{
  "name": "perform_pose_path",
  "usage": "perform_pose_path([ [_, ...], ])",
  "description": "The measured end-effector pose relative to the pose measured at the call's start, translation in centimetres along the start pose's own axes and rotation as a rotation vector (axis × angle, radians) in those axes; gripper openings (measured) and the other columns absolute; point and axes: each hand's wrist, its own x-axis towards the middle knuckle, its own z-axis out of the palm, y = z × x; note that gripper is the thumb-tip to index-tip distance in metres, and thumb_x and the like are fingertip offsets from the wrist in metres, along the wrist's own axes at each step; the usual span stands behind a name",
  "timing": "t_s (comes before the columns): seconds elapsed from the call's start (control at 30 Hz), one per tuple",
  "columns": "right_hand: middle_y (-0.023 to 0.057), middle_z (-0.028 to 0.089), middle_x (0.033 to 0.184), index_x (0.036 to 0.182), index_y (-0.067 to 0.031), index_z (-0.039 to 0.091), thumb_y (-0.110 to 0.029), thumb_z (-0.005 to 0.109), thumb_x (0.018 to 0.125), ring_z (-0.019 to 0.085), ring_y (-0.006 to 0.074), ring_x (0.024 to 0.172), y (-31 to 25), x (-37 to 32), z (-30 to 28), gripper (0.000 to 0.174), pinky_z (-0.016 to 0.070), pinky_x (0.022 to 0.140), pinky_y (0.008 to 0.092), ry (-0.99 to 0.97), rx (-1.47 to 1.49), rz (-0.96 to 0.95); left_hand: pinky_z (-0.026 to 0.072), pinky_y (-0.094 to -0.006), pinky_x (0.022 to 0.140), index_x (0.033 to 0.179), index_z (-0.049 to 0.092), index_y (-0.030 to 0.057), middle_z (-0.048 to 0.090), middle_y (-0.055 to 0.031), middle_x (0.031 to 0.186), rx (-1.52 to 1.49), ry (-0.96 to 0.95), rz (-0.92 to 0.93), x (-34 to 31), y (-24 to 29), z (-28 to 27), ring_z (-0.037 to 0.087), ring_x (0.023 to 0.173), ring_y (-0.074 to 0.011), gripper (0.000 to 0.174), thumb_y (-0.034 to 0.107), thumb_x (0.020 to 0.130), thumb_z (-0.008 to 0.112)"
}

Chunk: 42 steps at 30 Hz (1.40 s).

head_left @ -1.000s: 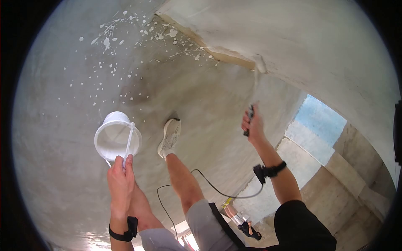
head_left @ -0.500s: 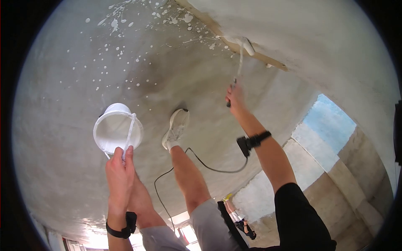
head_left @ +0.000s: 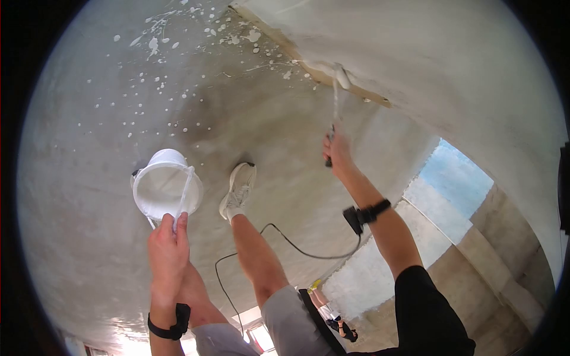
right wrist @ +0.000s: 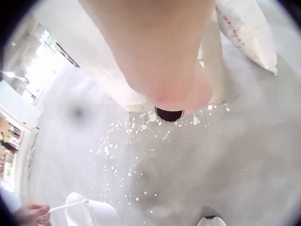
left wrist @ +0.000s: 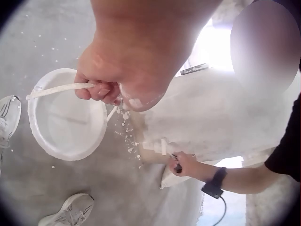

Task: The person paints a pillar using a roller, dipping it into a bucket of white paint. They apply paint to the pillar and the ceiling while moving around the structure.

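Note:
My left hand (head_left: 169, 255) grips the white bail handle (head_left: 186, 193) of a white bucket (head_left: 138, 199), which hangs tilted so its mouth shows. In the left wrist view, the bucket's rim (left wrist: 35, 127) and pale inside sit beside the curled fingers. Farther right, my right hand (head_left: 339, 151) holds a paint roller (head_left: 342, 78) by its dark grip. The roller's white sleeve lies at the wall's lower edge, over the brown strip (head_left: 374, 98). In the right wrist view, my right hand (right wrist: 188, 92) hides most of the roller.
White paint splashes (head_left: 154, 44) spot the grey floor. A white sack (right wrist: 247, 40) with red print leans near the wall. A black cable (head_left: 297, 249) runs from my right wrist camera across my leg. Another person (head_left: 338, 323) is in the background, by a partly blue-painted wall (head_left: 454, 172).
My right hand has carried the roller leftward along the wall's lower edge, mostly in the first half second. The left hand and bucket stay nearly in place.

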Motion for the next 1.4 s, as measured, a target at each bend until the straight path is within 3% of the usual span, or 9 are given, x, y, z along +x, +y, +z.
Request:
perform_pose_path([
  [0.23, 0.0020, 0.048, 0.060, 0.085, -0.0150, 0.047, -0.033, 0.040, 0.095, 0.041, 0.0152, 0.041, 3.2, 6.3, 7.8, 0.021, 0.0338, 0.038, 0.0312, -0.023, 0.115, -0.002, 0.0333, -0.0426, 0.048, 0.070, 0.042, -0.0008, 0.046, -0.0198, 0.056, -0.035, 0.014, -0.009, 0.1, 0.3, -0.2, 0.043, 0.050, -0.0373, 0.036, 0.023, 0.094, 0.054],
  [0.37, 0.0009, 0.045, 0.056, 0.078, -0.0133, 0.045, -0.039, 0.043, 0.094, 0.039, 0.0144, 0.039, 3.3, 1.8, 3.4, 0.030, 0.0293, 0.035, 0.0292, -0.066, 0.286, -0.086, 0.0333, -0.0428, 0.048, 0.069, 0.042, -0.0008, 0.046, -0.0200, 0.055, -0.053, 0.022, -0.035, 0.2, 0.3, 0.1, 0.043, 0.050, -0.0377, 0.036, 0.023, 0.094, 0.054],
  [0.63, -0.0021, 0.041, 0.060, 0.078, -0.0137, 0.042, -0.051, 0.043, 0.093, 0.040, 0.0104, 0.047, -0.2, -3.9, 0.1, 0.040, 0.0329, 0.042, 0.0268, 0.049, -0.102, 0.003, 0.0338, -0.0434, 0.048, 0.069, 0.043, -0.0008, 0.048, -0.0204, 0.056, -0.019, 0.040, -0.024, 0.0, -1.0, 0.2, 0.046, 0.051, -0.0388, 0.037, 0.024, 0.094, 0.054],
  [0.67, -0.0021, 0.041, 0.060, 0.078, -0.0137, 0.042, -0.051, 0.043, 0.093, 0.040, 0.0104, 0.047, 5.2, 2.6, -4.3, 0.040, 0.0329, 0.042, 0.0268, 0.048, -0.102, 0.003, 0.0337, -0.0434, 0.048, 0.069, 0.043, -0.0008, 0.048, -0.0204, 0.056, -0.010, 0.025, -0.026, 0.0, -1.0, 0.1, 0.046, 0.051, -0.0387, 0.037, 0.024, 0.094, 0.054],
  [0.7, -0.0012, 0.045, 0.071, 0.080, -0.0137, 0.044, -0.041, 0.043, 0.094, 0.046, 0.0124, 0.061, 11.4, 12.1, -2.9, 0.031, 0.0378, 0.051, 0.0280, -0.267, -0.561, -0.576, 0.0336, -0.0434, 0.048, 0.069, 0.043, -0.0007, 0.048, -0.0203, 0.056, 0.010, 0.007, -0.031, 0.0, -1.3, 0.1, 0.045, 0.051, -0.0387, 0.036, 0.024, 0.094, 0.054],
  [0.8, -0.0011, 0.047, 0.082, 0.084, -0.0141, 0.046, -0.029, 0.038, 0.095, 0.048, 0.0141, 0.071, 12.8, 16.3, 2.5, 0.020, 0.0405, 0.058, 0.0290, -0.154, -0.273, -0.206, 0.0332, -0.0433, 0.048, 0.069, 0.043, -0.0007, 0.048, -0.0200, 0.056, 0.000, 0.012, -0.002, -0.1, -1.4, 0.0, 0.045, 0.051, -0.0385, 0.036, 0.023, 0.094, 0.054],
  [0.93, 0.0020, 0.052, 0.072, 0.087, -0.0081, 0.063, -0.032, 0.053, 0.091, 0.052, 0.0158, 0.062, 17.9, 29.0, 5.0, 0.026, 0.0383, 0.051, 0.0285, -0.441, 0.189, -0.639, 0.0329, -0.0430, 0.048, 0.070, 0.043, -0.0006, 0.048, -0.0201, 0.056, 0.016, 0.017, -0.003, -0.1, -1.6, 0.3, 0.045, 0.051, -0.0383, 0.036, 0.023, 0.094, 0.054],
  [1.1, -0.0032, 0.040, 0.055, 0.088, -0.0107, 0.055, -0.047, 0.040, 0.096, 0.040, 0.0110, 0.041, 3.1, 0.1, 5.1, 0.040, 0.0284, 0.037, 0.0253, 0.074, 0.211, -0.166, 0.0337, -0.0433, 0.049, 0.070, 0.043, -0.0011, 0.048, -0.0206, 0.057, -0.030, 0.000, -0.040, -0.1, -1.3, 1.0, 0.045, 0.052, -0.0393, 0.036, 0.023, 0.094, 0.053],
  [1.4, -0.0024, 0.037, 0.052, 0.073, -0.0121, 0.043, -0.054, 0.039, 0.094, 0.033, 0.0100, 0.038, -1.8, -8.5, -2.1, 0.047, 0.0281, 0.037, 0.0262, 0.169, 0.056, -0.101, 0.0351, -0.0438, 0.050, 0.071, 0.043, -0.0013, 0.049, -0.0210, 0.057, 0.001, 0.000, 0.033, -0.6, -0.3, 1.0, 0.046, 0.053, -0.0399, 0.036, 0.023, 0.094, 0.053],
])
